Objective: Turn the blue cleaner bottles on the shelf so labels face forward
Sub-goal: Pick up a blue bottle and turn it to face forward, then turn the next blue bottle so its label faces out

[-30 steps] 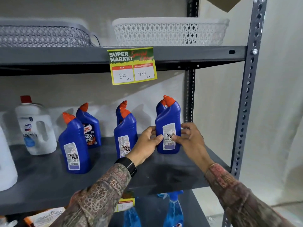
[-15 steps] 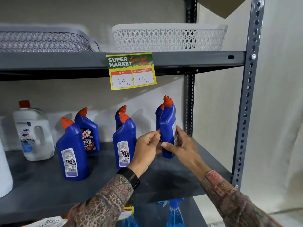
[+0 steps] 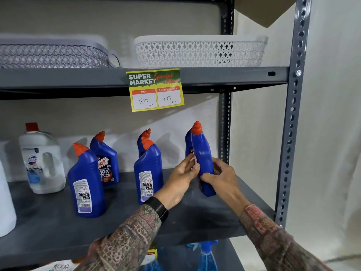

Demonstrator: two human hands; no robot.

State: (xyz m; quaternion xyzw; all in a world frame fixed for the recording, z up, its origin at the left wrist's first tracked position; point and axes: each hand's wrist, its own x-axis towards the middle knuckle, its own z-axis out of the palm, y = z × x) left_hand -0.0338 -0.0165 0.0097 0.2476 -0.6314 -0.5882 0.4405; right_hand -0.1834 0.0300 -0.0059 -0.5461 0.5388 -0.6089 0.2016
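Several blue cleaner bottles with orange caps stand on the grey shelf (image 3: pixel 48 227). My left hand (image 3: pixel 181 178) and my right hand (image 3: pixel 220 177) both grip the front right bottle (image 3: pixel 203 159), which is edge-on to me, its front label just showing by my left thumb. Another bottle (image 3: pixel 188 143) stands right behind it, mostly hidden. The front left bottle (image 3: pixel 86 182) and the middle front bottle (image 3: pixel 148 173) show their back labels. The back left bottle (image 3: pixel 106 163) shows its front label. One more bottle (image 3: pixel 143 137) hides behind the middle one.
A white jug (image 3: pixel 42 163) with a red cap stands at the shelf's left, with another white container (image 3: pixel 5 202) at the frame edge. A price tag (image 3: pixel 155 89) hangs from the upper shelf, which bears two lattice baskets (image 3: pixel 199 51). Upright posts (image 3: pixel 291 133) bound the right side.
The held bottle has been rotated: one second ago its back label faced me, now it is edge-on with the front label coming round. Both hands stayed on it.
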